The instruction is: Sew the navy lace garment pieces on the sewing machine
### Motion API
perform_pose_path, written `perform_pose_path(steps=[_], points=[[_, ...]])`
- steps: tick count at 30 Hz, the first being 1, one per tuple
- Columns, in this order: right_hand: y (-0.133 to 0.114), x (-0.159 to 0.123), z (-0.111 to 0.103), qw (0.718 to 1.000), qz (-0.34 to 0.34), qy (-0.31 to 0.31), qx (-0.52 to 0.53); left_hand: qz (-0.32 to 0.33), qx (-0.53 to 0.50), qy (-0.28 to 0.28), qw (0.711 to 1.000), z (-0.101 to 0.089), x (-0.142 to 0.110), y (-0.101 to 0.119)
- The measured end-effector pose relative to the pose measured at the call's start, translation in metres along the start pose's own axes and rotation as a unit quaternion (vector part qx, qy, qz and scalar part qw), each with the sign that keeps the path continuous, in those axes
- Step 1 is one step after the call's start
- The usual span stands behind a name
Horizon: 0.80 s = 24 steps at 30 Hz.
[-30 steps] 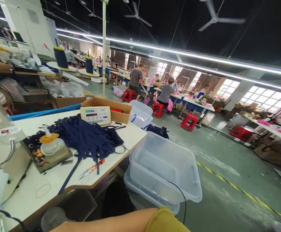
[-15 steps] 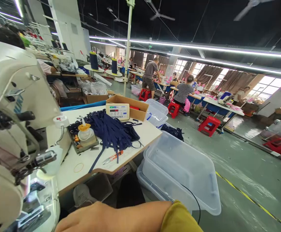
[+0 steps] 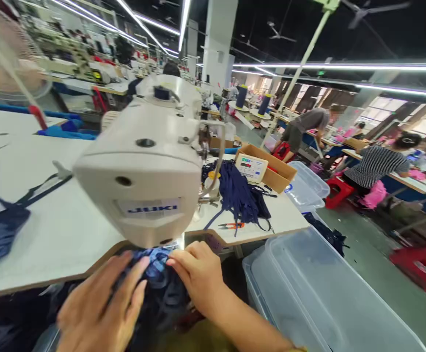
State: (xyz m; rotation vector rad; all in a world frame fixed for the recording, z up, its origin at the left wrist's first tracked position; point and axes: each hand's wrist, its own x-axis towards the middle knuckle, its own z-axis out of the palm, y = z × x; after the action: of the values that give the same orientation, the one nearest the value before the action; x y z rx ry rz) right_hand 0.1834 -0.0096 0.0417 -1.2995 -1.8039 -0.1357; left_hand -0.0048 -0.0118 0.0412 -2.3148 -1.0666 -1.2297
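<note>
Bunched navy fabric (image 3: pixel 158 266), lighter blue where the lamp strikes it, lies under the white sewing machine head (image 3: pixel 139 161). My right hand (image 3: pixel 200 276) pinches its right edge between thumb and fingers, close to the needle area. On the left side my left hand (image 3: pixel 101 303), blurred by motion, has its fingers closed around part of the same fabric. The needle and presser foot are hidden behind the machine head. More dark fabric hangs below my hands.
A navy garment piece (image 3: pixel 0 230) lies on the left tabletop. To the right are a pile of navy straps (image 3: pixel 235 190), orange-handled thread snips (image 3: pixel 232 226), a control box (image 3: pixel 251 167) and a cardboard box (image 3: pixel 281 171). A clear plastic bin (image 3: pixel 330 288) stands beside the table.
The view has swung left, bringing the machine head to the middle. Both hands now show at the fabric; before, only one forearm and part of a hand were visible low down.
</note>
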Motion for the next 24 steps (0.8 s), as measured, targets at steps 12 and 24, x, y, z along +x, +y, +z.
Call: perform_pose_path(steps=[12, 24], points=[[0.018, 0.004, 0.003, 0.896, 0.247, -0.078, 0.360, -0.035, -0.005, -0.066, 0.997, 0.010, 0.014, 0.037], [0.015, 0.019, 0.006, 0.939, 0.223, -0.098, 0.243, -0.069, 0.054, -0.036, 0.996, 0.013, 0.019, 0.044]])
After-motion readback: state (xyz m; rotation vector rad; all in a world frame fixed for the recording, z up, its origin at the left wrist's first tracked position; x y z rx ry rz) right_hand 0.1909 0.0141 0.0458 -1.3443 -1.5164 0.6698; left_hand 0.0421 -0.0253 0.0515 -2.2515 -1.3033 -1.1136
